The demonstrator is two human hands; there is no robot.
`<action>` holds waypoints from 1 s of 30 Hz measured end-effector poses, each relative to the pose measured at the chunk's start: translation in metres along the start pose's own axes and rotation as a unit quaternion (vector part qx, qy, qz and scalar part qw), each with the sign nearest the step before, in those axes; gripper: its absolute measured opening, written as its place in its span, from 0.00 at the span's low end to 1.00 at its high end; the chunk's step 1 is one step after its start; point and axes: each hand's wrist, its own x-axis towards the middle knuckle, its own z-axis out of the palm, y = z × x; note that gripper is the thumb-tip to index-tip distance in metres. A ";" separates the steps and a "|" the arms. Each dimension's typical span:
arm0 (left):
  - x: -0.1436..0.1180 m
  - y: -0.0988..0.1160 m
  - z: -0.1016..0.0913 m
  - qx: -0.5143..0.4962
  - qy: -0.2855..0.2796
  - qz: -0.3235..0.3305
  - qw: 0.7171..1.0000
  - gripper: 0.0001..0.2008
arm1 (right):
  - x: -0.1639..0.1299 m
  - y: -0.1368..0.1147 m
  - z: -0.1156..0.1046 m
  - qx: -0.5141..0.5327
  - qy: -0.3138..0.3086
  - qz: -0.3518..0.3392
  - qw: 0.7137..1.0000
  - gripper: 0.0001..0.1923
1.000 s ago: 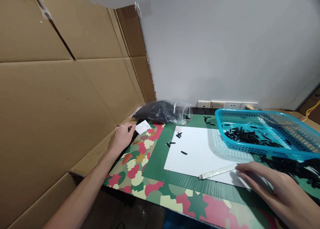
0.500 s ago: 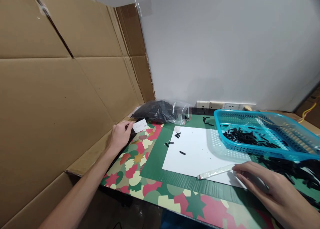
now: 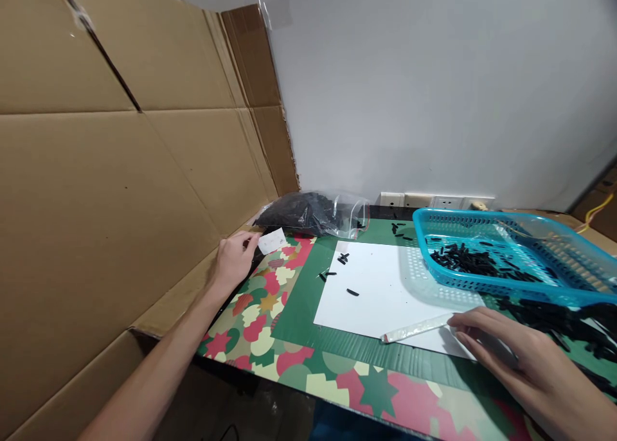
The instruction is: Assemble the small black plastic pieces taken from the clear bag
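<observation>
At mid-left of the frame the left hand (image 3: 234, 261) pinches a small white slip (image 3: 272, 241) at the mat's edge. At lower right the right hand (image 3: 511, 354) lies flat with fingers spread, fingertips on a clear strip (image 3: 418, 329) — a careless sweep could scatter the black pieces (image 3: 352, 292) lying loose on the white sheet (image 3: 385, 293).

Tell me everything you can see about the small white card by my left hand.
The small white card is a thin paper-like slip with faint, unreadable print. It sits tilted at the far left of the patterned mat, in front of the clear bag of black pieces. The left hand pinches its left edge between the fingers.
</observation>
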 end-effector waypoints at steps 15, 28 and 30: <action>0.000 0.000 0.000 -0.010 0.007 0.013 1.000 0.21 | 0.002 -0.005 -0.001 0.000 0.000 -0.001 1.000 0.19; -0.001 0.006 -0.002 -0.029 0.012 0.025 0.999 0.21 | 0.002 -0.007 -0.003 -0.004 0.007 -0.005 1.000 0.18; -0.001 0.007 -0.003 -0.032 0.011 0.030 0.999 0.21 | 0.003 -0.008 -0.003 -0.001 -0.003 -0.002 1.000 0.18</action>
